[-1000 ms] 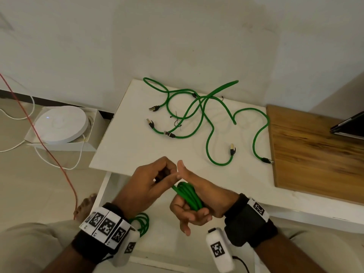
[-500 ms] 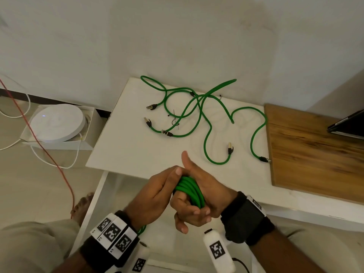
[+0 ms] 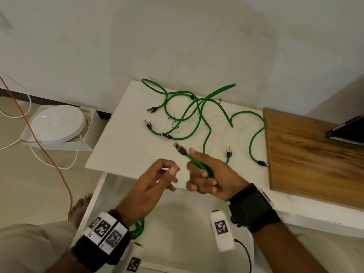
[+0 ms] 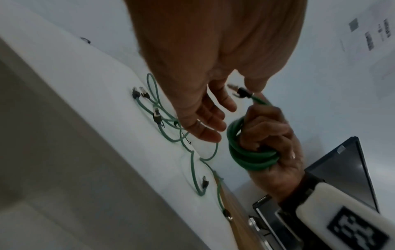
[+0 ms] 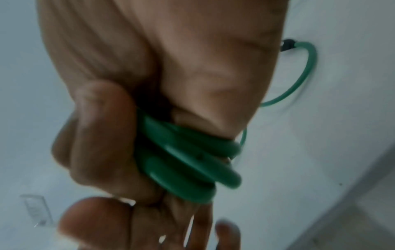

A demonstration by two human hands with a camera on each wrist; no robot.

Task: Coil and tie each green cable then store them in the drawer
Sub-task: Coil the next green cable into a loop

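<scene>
Above the counter [image 3: 126, 146] edge: right grip [image 3: 208, 174] clenched round coiled green cable [image 4: 245, 152], connector [image 3: 180, 149] now sticking free. Left grip [image 3: 157, 178] just released, fingers relaxed. Coil done; tying next.

**Surroundings beyond the work**

A white tabletop [image 3: 122, 146] is being shown against a pale wall [image 3: 177, 36]. A wooden board [image 3: 315, 164] is lying on its right side, with a dark flat device [image 3: 346, 131] partly seen beyond it. On the floor to the left, a round white disc [image 3: 57, 123] is sitting in an open white box [image 3: 90, 133], crossed by a red wire [image 3: 45, 150] and white wires [image 3: 74, 154].
</scene>
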